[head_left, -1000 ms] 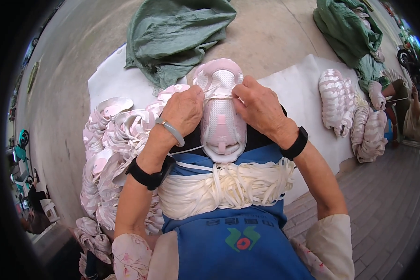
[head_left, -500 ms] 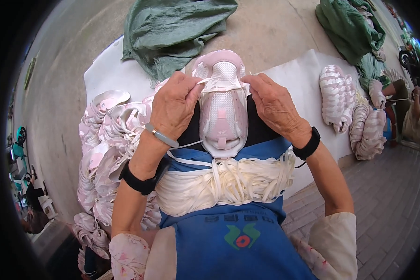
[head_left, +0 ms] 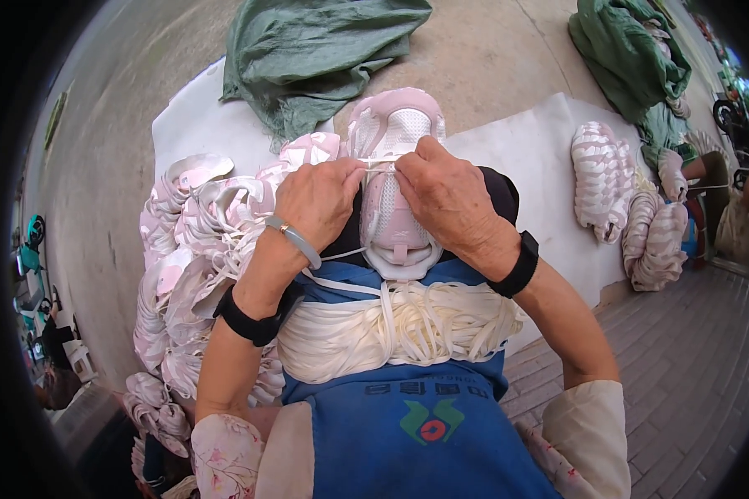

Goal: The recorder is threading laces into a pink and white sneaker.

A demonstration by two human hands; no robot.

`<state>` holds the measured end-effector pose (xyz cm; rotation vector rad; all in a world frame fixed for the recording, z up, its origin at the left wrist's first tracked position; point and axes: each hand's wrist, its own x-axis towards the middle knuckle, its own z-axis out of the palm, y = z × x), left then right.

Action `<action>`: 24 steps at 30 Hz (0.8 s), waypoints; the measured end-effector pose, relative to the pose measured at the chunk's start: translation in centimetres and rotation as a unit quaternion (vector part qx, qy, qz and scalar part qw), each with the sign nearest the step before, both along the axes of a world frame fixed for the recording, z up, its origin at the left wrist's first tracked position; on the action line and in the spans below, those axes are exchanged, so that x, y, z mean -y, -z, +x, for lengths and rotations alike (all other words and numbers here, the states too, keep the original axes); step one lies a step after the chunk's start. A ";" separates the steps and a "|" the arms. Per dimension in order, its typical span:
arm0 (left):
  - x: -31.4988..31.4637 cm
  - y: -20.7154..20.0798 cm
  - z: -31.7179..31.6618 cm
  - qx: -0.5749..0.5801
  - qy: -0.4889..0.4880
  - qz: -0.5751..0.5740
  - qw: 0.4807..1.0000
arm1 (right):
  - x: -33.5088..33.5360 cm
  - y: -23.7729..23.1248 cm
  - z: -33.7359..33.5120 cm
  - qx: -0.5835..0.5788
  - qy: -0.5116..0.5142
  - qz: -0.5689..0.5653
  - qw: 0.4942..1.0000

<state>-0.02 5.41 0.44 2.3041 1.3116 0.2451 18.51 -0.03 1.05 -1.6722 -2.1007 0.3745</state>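
A pink and white shoe upper (head_left: 401,218) lies across my lap, its pink padded end pointing away from me. My left hand (head_left: 318,200) is at its left edge, thumb and forefinger pinching a white shoelace (head_left: 377,170). My right hand (head_left: 448,193) reaches over the upper's right side, its fingertips closed on the same lace, so a short stretch runs between both hands. The fingers of my right hand partly cover the upper. A thick bundle of cream-white laces (head_left: 399,328) lies over my blue apron (head_left: 366,432), below the upper.
A heap of pink-white shoe uppers (head_left: 195,249) fills the left side. Stacked uppers (head_left: 601,179) rest on a white sheet (head_left: 533,158) at right. Green sacks (head_left: 316,58) lie beyond, another sack (head_left: 628,58) at far right. Part of another person (head_left: 745,204) shows at the right edge.
My right hand has moved left from the upper's right edge to over its middle. My left hand has dropped slightly, and both hands are closer together on the lace.
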 end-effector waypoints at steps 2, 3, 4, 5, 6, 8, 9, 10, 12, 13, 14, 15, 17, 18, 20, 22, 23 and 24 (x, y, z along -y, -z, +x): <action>-0.1 -0.2 0.4 0.019 -0.003 0.001 1.000 | -0.8 0.3 0.0 -0.003 0.005 0.001 1.000; -0.2 -0.1 0.5 0.019 -0.006 0.001 1.000 | -1.1 0.4 -0.1 -0.009 0.010 0.004 1.000; -0.3 -0.1 0.6 0.017 -0.015 -0.011 1.000 | -1.1 0.4 -0.1 -0.009 0.008 0.004 1.000; -0.5 0.0 0.7 0.015 -0.024 -0.023 0.999 | -0.9 0.2 0.3 -0.048 0.022 0.003 0.999; -0.6 -0.1 0.8 0.016 -0.026 -0.024 0.999 | -0.7 -0.1 0.7 -0.087 0.037 0.002 0.996; -0.9 -0.3 1.0 -0.006 -0.034 -0.039 0.999 | -0.3 -0.4 2.1 -0.104 0.040 -0.019 0.994; -1.1 -0.3 1.0 -0.005 -0.033 -0.040 0.999 | 0.0 -0.5 2.8 -0.123 0.048 -0.040 0.990; -1.2 -0.2 1.0 -0.006 -0.043 -0.043 0.998 | 0.2 -0.6 3.4 -0.106 0.057 -0.060 0.991; -1.4 -0.2 1.0 -0.006 -0.049 -0.048 0.998 | 0.5 0.0 4.2 -0.091 0.063 -0.057 0.992; -1.5 -0.2 1.0 -0.004 -0.048 -0.049 0.998 | 0.7 0.3 4.5 -0.077 0.069 -0.052 0.993; -1.6 -0.3 1.0 -0.003 -0.048 -0.049 0.998 | 0.7 0.5 4.6 -0.077 0.072 -0.053 0.993; -1.6 -0.2 1.1 -0.003 -0.045 -0.050 0.998 | 0.6 0.6 4.4 -0.086 0.070 -0.048 0.993; -1.9 0.0 1.1 0.000 -0.041 -0.051 0.998 | 0.4 0.9 4.2 -0.095 0.070 -0.043 0.992; -2.0 0.0 1.1 -0.002 -0.040 -0.052 0.998 | 0.3 1.2 4.1 -0.090 0.074 -0.042 0.992; -2.3 -0.3 1.1 0.032 -0.011 -0.061 0.998 | 0.2 1.4 4.1 -0.085 0.080 -0.040 0.992; -2.5 -0.2 1.2 0.026 -0.001 -0.056 0.998 | 0.0 1.6 4.3 -0.077 0.064 -0.041 0.994; -2.7 -0.1 1.3 0.021 0.008 -0.050 0.998 | 0.0 1.6 4.3 -0.078 0.064 -0.043 0.994; -2.8 0.0 1.3 0.020 0.008 -0.051 0.998 | 0.0 1.5 4.2 -0.064 0.065 -0.040 0.995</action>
